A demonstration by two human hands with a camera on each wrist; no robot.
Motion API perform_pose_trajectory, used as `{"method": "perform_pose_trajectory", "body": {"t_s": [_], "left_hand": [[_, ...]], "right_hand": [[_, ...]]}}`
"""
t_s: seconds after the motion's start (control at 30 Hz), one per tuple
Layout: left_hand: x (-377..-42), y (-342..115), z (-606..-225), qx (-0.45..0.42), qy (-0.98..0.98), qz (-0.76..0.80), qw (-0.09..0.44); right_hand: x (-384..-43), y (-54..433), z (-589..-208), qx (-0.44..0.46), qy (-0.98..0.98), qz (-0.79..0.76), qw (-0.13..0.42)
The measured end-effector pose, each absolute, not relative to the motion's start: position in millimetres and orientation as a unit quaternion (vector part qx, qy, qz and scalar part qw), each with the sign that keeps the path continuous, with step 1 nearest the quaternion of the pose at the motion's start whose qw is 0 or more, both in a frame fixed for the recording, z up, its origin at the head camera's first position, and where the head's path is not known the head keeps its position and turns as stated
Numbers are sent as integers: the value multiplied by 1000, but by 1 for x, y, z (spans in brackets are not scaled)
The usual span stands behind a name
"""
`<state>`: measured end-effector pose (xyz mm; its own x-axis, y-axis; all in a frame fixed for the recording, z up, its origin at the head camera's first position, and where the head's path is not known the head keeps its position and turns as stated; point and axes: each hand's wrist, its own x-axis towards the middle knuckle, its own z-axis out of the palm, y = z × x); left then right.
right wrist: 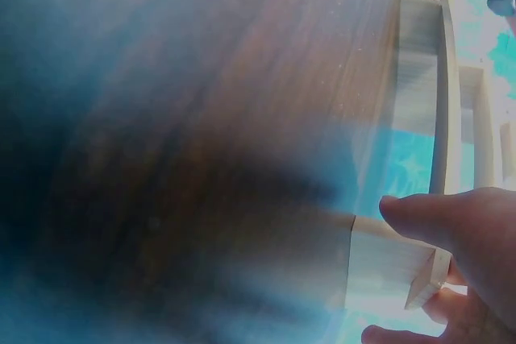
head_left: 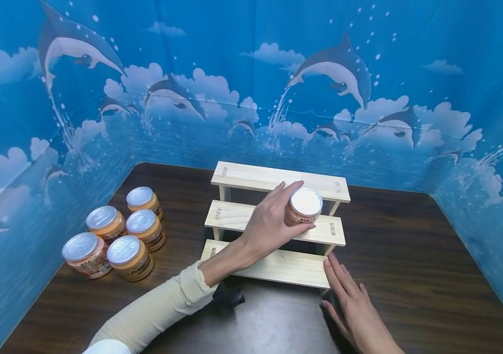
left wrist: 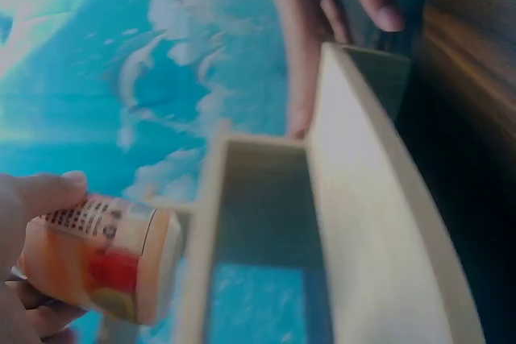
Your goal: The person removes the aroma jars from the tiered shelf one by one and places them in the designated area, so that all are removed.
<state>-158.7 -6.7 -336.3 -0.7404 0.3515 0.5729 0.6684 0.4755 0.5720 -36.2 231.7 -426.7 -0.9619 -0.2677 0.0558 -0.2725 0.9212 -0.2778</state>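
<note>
My left hand point(head_left: 269, 219) grips a jar point(head_left: 306, 202) with a silver lid and an orange label, thumb on one side and fingers on the other. The jar stands upright at the right part of the middle tier of a pale wooden three-step rack point(head_left: 278, 174); whether its base touches the board cannot be told. In the left wrist view, the label of the jar point(left wrist: 105, 259) shows printed text and a red patch. My right hand point(head_left: 355, 307) rests with extended fingers against the right end of the lowest step point(head_left: 286, 269). The right wrist view shows its thumb point(right wrist: 427, 215) beside the rack.
Several similar silver-lidded jars point(head_left: 124, 250) stand grouped on the dark wooden table point(head_left: 410, 255), left of the rack. A dark object point(head_left: 229, 296) lies under my left forearm. A blue dolphin-print curtain point(head_left: 242, 88) surrounds the table at the back and sides.
</note>
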Motion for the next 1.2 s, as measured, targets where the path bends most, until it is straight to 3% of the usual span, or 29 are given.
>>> {"method": "perform_pose_trajectory", "body": {"t_s": [0.27,0.57,0.77,1.2], "left_hand": [[-121,-85,-329,-241,-838,-433,229],[-67,-163,-335,-80,-871,-392,284],[-52,-184,-354,-4,-886,-379,267],[-60,-191,-400,35,-894,-364,258]], "right_hand": [[-35,235,-426,149,-975,159,28],[-36,234,-423,154,-976,152,27],[-38,230,-424,134,-981,143,-9],[-39,228,-423,121,-983,132,-29]]}}
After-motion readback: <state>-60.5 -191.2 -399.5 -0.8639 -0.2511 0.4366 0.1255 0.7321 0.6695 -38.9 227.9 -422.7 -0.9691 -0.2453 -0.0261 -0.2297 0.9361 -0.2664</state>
